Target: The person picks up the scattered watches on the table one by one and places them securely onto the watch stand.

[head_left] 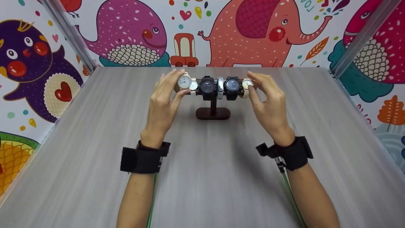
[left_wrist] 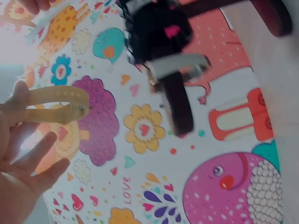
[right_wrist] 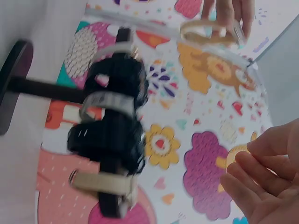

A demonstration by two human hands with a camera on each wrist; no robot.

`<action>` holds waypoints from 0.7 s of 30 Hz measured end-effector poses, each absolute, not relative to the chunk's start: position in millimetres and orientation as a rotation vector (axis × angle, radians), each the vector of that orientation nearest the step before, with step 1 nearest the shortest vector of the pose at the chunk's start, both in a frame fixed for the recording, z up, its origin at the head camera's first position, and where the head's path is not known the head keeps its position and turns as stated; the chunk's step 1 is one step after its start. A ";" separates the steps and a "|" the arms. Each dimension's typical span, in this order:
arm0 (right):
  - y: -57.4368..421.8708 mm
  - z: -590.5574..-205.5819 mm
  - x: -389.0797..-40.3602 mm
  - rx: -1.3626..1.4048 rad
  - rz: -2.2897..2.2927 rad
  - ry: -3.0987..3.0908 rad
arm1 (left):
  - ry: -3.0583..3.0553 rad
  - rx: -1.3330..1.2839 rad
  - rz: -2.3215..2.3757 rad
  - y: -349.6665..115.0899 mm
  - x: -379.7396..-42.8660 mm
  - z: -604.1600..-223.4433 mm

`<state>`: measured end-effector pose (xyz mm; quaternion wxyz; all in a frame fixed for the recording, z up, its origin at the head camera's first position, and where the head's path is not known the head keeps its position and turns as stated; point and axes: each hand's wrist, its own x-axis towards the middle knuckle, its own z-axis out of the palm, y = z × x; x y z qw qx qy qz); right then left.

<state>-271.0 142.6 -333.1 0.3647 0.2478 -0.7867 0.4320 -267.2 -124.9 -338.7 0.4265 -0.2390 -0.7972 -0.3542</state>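
My left hand (head_left: 162,98) pinches a cream-strapped wristwatch (head_left: 184,81) with a round white dial. Its strap forms a loop, beyond the bar's end in the left wrist view. A dark brown T-shaped watch stand (head_left: 213,106) carries a small white watch (head_left: 193,84), a black watch (head_left: 207,85), a silver band (head_left: 220,88), another black watch (head_left: 232,84) and a small cream watch (head_left: 246,84). Beside that cream watch, my right hand (head_left: 269,103) overlaps its edge in the head view. The right wrist view shows this hand (right_wrist: 266,172) apart from the stand, its relaxed fingers holding nothing.
The stand's rounded base (head_left: 213,114) rests on a grey wood-grain table (head_left: 202,177). Walls printed with cartoon animals (head_left: 253,34) border the table at the back and sides. Black straps (head_left: 142,160) with green cables circle both wrists.
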 end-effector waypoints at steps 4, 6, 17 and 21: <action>150.5 -338.8 -283.9 0.609 1.084 -2.085 | -2.090 -0.520 -0.872 -139.5 -280.6 -348.7; 153.2 -342.5 -290.0 0.594 1.082 -2.115 | -2.138 -0.475 -0.875 -145.7 -286.7 -354.9; 159.0 -363.4 -314.0 0.537 1.129 -2.303 | -2.207 -0.338 -1.014 -155.7 -314.3 -379.8; 160.1 -365.3 -316.9 0.508 1.147 -2.350 | -2.164 -0.341 -1.134 -155.2 -322.5 -383.3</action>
